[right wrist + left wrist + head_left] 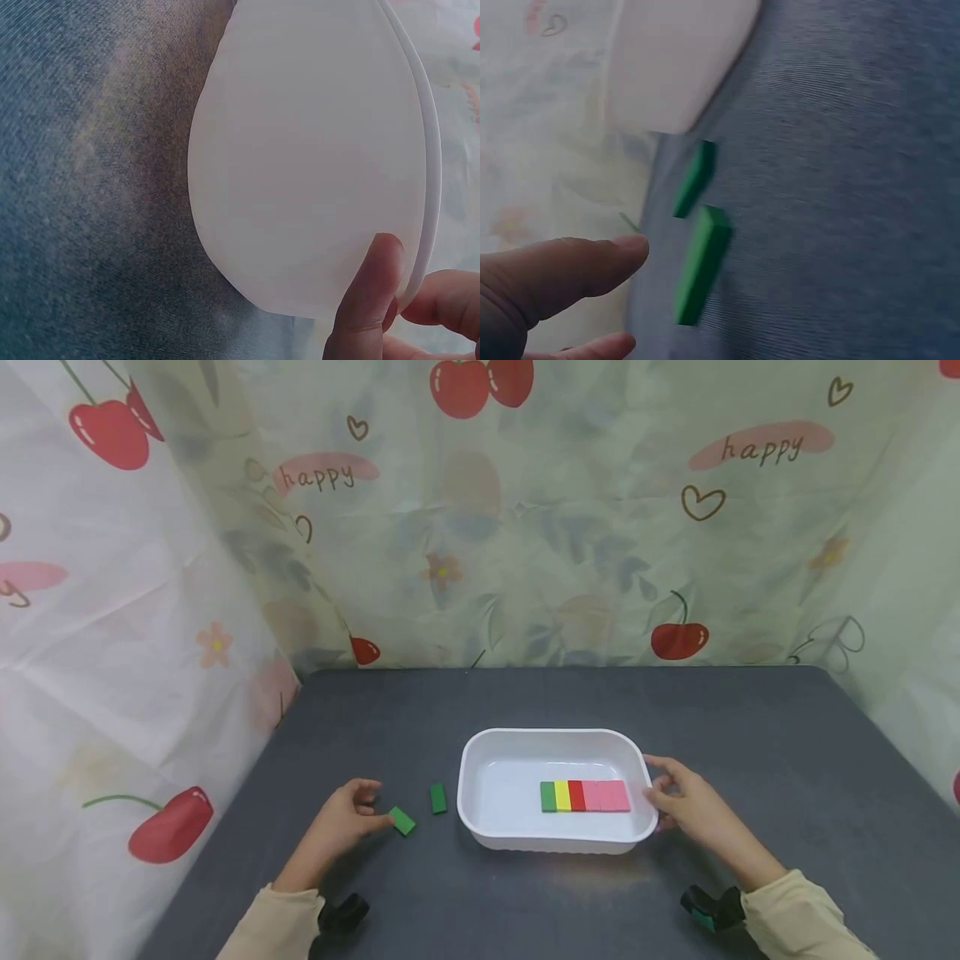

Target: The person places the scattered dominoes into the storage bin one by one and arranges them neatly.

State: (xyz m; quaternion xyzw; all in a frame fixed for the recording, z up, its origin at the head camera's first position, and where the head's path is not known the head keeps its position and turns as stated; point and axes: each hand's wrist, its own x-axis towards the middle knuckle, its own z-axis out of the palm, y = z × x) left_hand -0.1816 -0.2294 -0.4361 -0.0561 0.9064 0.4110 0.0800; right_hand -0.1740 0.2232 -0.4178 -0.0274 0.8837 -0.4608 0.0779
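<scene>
My left hand [336,825] hovers low over the dark table, thumb and fingers apart. The thumb tip overlaps a green tile [402,821] in the head view; a small gap shows between them in the left wrist view. A second green tile [438,798] lies between that one and a white plastic tub [480,827]. At the tub's right end, my right hand [693,802] grips the rim, with its thumb [371,277] against the outer wall. Inside the tub sits a row of green, yellow, red and pink tiles [607,796], side by side.
The dark table [570,910] carries the tub and loose tiles. Behind it and along both sides hangs a white curtain [525,543] printed with cherries. A black wrist strap [343,913] is at the left sleeve, another black strap [712,907] at the right.
</scene>
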